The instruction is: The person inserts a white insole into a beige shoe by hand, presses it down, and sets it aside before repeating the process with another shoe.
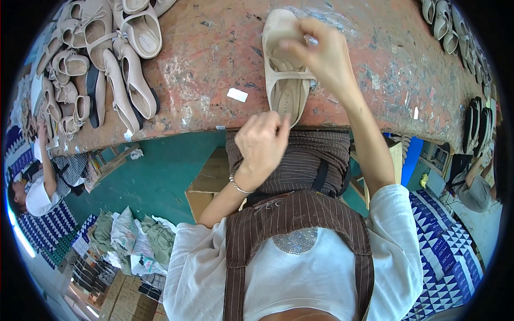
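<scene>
Your right hand pinches the beige strapped flat shoe, left hand pinching its heel; overhanging the tabletop, it could slip off

The right hand covers the toe of the beige shoe, so can't see what it's pinching. The shoe pile top-left gets cut off by the rim, and the black shoes far right are too small and warped to make out.
</scene>
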`<state>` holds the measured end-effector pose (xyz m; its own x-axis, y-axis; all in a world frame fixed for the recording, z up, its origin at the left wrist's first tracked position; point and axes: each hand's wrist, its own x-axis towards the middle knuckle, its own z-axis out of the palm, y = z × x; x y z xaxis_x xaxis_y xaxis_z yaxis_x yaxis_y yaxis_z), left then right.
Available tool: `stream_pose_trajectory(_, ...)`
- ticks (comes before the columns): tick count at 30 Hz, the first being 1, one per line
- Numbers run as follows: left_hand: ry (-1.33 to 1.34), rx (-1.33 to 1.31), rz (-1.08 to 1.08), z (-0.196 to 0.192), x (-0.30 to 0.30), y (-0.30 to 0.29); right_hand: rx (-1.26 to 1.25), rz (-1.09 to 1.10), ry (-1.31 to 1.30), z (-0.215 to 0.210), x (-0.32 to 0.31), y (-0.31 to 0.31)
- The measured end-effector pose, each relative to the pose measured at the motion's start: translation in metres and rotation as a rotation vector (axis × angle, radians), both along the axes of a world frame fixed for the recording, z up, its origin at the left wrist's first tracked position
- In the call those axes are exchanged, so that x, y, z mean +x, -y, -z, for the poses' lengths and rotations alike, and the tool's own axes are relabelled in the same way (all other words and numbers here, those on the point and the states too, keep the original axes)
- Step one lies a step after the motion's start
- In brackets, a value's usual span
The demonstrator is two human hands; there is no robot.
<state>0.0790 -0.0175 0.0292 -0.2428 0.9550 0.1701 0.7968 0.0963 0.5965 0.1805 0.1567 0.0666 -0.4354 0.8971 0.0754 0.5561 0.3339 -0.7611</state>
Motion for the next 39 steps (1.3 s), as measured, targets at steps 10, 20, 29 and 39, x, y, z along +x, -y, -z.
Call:
stream_pose_trajectory(10, -0.242, -0.263, 0.368, 0.044, 0.023, 0.008, 0.417, -0.102, 0.342, 0.052, -0.002, 0.074)
stream_pose_trajectory(20, -0.155, -0.129, 0.285, 0.035, 0.031, 0.004, 0.583, 0.006, 0.402, 0.061, -0.005, 0.077)
stream_pose_trajectory(29, -0.005, -0.145, 0.323, 0.035, 0.028, 0.001, 0.453, -0.057, 0.523, 0.059, -0.002, 0.082)
stream_pose_trajectory(39, -0.12, -0.01, 0.298, 0.044, 0.024, -0.004, 0.432, 0.006, 0.594, 0.061, -0.016, 0.059)
